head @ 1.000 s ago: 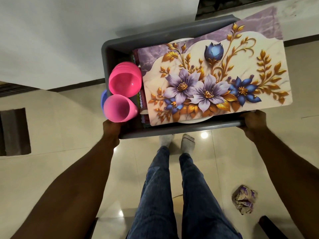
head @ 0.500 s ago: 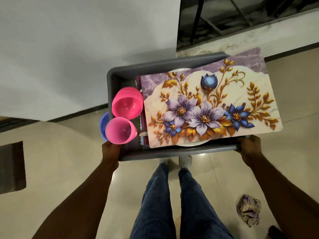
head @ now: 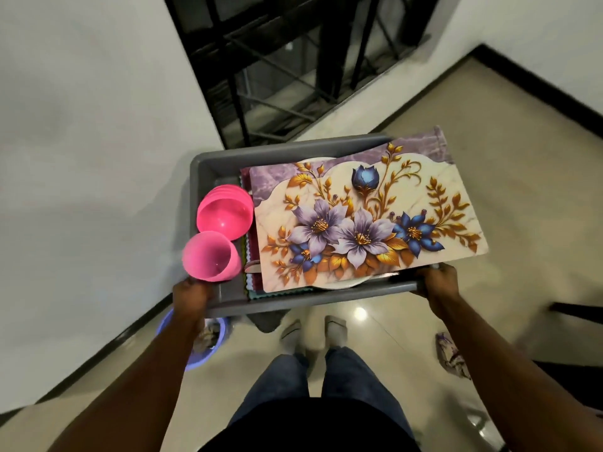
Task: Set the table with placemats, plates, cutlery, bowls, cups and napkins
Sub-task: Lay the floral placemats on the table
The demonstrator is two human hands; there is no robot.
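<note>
Head view: you look straight down at a load carried at waist height over your own legs.
Placemat: the floral placemat lies flat on top of the load, long axis running left to right across your body, its right end sticking out past the bin's right side.
Under the mat: a white plate edge shows at the near side, and folded cloths in several colours at the mat's left edge.
Cups and bowls: a pink cup lies tilted at the bin's near-left corner, mouth up toward you; stacked pink bowls lean just behind it, touching.
Bin: the grey bin holds everything, long axis also left to right.
Left hand: your left hand curls round the bin's near-left rim.
Right hand: your right hand grips the near-right rim.
Surroundings: a lilac tub sits on the floor by the white wall, crumpled wrapping to your right.
</note>
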